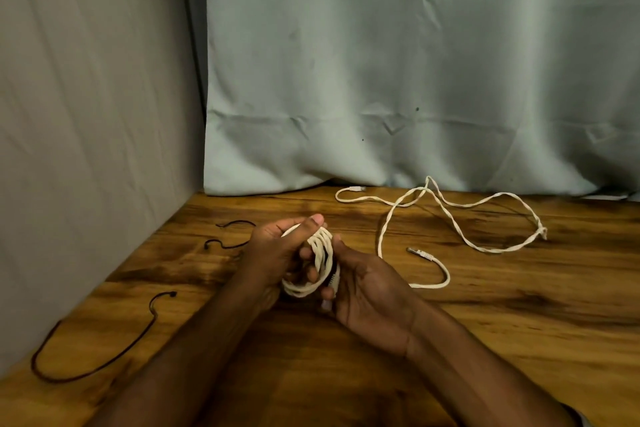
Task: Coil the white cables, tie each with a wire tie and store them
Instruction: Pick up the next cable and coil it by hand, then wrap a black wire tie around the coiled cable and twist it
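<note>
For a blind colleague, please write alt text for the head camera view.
Both hands, left hand and right hand, hold a coiled white cable above a wooden table. Another white cable lies loose behind; dark wire ties lie left.

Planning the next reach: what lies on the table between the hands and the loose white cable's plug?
Head view: only bare wood table lies between the right hand and the loose cable's plug.

Bare tabletop (519, 340) lies open at near right. A loose white cable (460, 218) sprawls across the far right, black wire ties (104, 347) litter the left, and grey cloth (381, 62) closes off the back.
</note>
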A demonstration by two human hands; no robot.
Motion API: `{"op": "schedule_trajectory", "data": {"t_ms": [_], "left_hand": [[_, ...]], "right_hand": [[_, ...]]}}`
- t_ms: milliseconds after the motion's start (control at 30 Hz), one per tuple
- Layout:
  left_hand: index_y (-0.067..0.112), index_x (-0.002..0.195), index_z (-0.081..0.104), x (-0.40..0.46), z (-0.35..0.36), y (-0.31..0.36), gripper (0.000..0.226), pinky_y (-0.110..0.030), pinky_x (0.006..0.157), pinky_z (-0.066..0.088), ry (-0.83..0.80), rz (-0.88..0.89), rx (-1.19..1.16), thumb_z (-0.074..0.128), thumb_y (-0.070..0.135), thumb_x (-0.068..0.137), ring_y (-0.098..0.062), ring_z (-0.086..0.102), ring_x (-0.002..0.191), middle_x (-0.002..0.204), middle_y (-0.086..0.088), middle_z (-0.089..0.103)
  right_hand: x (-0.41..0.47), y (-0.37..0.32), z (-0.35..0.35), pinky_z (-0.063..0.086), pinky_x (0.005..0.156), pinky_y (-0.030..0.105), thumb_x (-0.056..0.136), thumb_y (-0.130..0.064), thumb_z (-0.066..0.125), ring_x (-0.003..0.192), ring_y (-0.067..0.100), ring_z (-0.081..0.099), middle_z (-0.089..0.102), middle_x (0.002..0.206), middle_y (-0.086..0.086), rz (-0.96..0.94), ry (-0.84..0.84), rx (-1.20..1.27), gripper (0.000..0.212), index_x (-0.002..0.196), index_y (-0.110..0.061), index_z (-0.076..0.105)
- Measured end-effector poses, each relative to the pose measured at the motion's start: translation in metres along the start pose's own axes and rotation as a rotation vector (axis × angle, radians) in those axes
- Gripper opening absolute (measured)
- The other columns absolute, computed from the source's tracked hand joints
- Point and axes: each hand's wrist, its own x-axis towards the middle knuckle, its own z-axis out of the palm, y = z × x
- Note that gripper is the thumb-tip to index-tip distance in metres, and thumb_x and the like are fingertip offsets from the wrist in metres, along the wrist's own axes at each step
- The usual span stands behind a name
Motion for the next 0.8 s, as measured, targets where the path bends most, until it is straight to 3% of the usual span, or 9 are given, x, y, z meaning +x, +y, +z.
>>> {"op": "schedule_trajectory", "data": {"t_ms": [167, 233, 333, 433, 467, 533, 633, 733, 800], "left_hand": [[0.003, 0.095, 0.072, 0.000, 0.000, 0.003, 0.025, -0.019, 0.036, 0.043, -0.021, -0.033, -0.063, 0.072, 0.027, 0.088, -0.019, 0.053, 0.034, 0.052, -0.007, 0.052], [0.003, 0.092, 0.071, 0.001, 0.001, 0.004, 0.022, -0.018, 0.034, 0.042, -0.027, -0.031, -0.072, 0.071, 0.025, 0.088, -0.017, 0.053, 0.033, 0.053, -0.009, 0.057], [0.006, 0.094, 0.073, 0.005, 0.001, 0.003, 0.027, -0.015, 0.036, 0.038, -0.037, -0.013, 0.007, 0.069, 0.032, 0.089, -0.016, 0.055, 0.036, 0.058, -0.011, 0.061], [0.004, 0.099, 0.073, 0.009, -0.003, 0.000, 0.040, -0.032, 0.061, 0.050, -0.081, 0.049, 0.086, 0.072, 0.041, 0.084, -0.031, 0.058, 0.065, 0.083, -0.024, 0.062], [0.005, 0.102, 0.073, 0.008, -0.005, 0.001, 0.036, -0.039, 0.073, 0.054, -0.109, 0.067, 0.095, 0.073, 0.036, 0.083, -0.035, 0.061, 0.077, 0.093, -0.026, 0.067], [0.009, 0.111, 0.071, 0.006, -0.009, 0.003, 0.026, -0.039, 0.083, 0.058, -0.188, 0.115, 0.144, 0.070, 0.018, 0.087, -0.031, 0.069, 0.091, 0.105, -0.018, 0.075], [0.020, 0.117, 0.067, 0.003, -0.012, 0.005, 0.026, -0.034, 0.077, 0.060, -0.247, 0.221, 0.388, 0.065, 0.010, 0.094, -0.021, 0.074, 0.096, 0.105, -0.003, 0.077], [0.036, 0.115, 0.066, 0.003, -0.013, 0.003, 0.027, -0.029, 0.049, 0.055, -0.219, 0.277, 0.532, 0.064, 0.017, 0.096, -0.011, 0.072, 0.080, 0.100, 0.006, 0.077], [0.040, 0.112, 0.066, 0.004, -0.013, 0.002, 0.028, -0.028, 0.049, 0.054, -0.215, 0.319, 0.543, 0.064, 0.017, 0.096, -0.012, 0.073, 0.081, 0.100, 0.008, 0.077]], "right_hand": [[0.000, -0.002, 0.009, 0.033, 0.062, 0.027, 0.096, -0.054, 0.042, 0.060, 0.010, 0.046, 0.056, 0.075, -0.002, -0.018, 0.029, -0.037, 0.045, 0.095, -0.017, 0.068], [-0.001, -0.003, 0.012, 0.032, 0.061, 0.028, 0.092, -0.052, 0.051, 0.059, 0.009, 0.044, 0.054, 0.070, -0.004, -0.043, 0.114, -0.104, 0.037, 0.090, -0.019, 0.066], [-0.001, -0.004, 0.014, 0.030, 0.058, 0.028, 0.100, -0.044, 0.054, 0.055, 0.009, 0.041, 0.052, 0.064, -0.005, -0.104, 0.274, -0.203, 0.031, 0.087, -0.018, 0.064], [-0.003, -0.009, 0.011, 0.028, 0.054, 0.025, 0.102, -0.041, 0.054, 0.054, 0.008, 0.038, 0.048, 0.061, -0.007, -0.144, 0.364, -0.225, 0.030, 0.083, -0.019, 0.063], [-0.004, -0.012, 0.010, 0.027, 0.054, 0.024, 0.102, -0.041, 0.054, 0.054, 0.007, 0.038, 0.048, 0.060, -0.008, -0.152, 0.373, -0.221, 0.031, 0.082, -0.020, 0.063], [-0.008, -0.019, 0.006, 0.028, 0.054, 0.024, 0.102, -0.044, 0.054, 0.053, 0.005, 0.041, 0.047, 0.059, -0.008, -0.149, 0.370, -0.214, 0.034, 0.078, -0.022, 0.063], [-0.010, -0.025, 0.003, 0.028, 0.049, 0.021, 0.103, -0.053, 0.045, 0.050, 0.004, 0.043, 0.048, 0.057, -0.008, -0.104, 0.331, -0.162, 0.046, 0.075, -0.022, 0.064], [-0.009, -0.025, 0.002, 0.027, 0.047, 0.018, 0.103, -0.056, 0.041, 0.049, 0.004, 0.041, 0.051, 0.055, -0.010, -0.077, 0.306, -0.121, 0.050, 0.076, -0.020, 0.063], [-0.008, -0.024, 0.002, 0.028, 0.048, 0.019, 0.103, -0.052, 0.046, 0.050, 0.004, 0.042, 0.052, 0.055, -0.010, -0.083, 0.307, -0.144, 0.049, 0.072, -0.021, 0.066]]}}
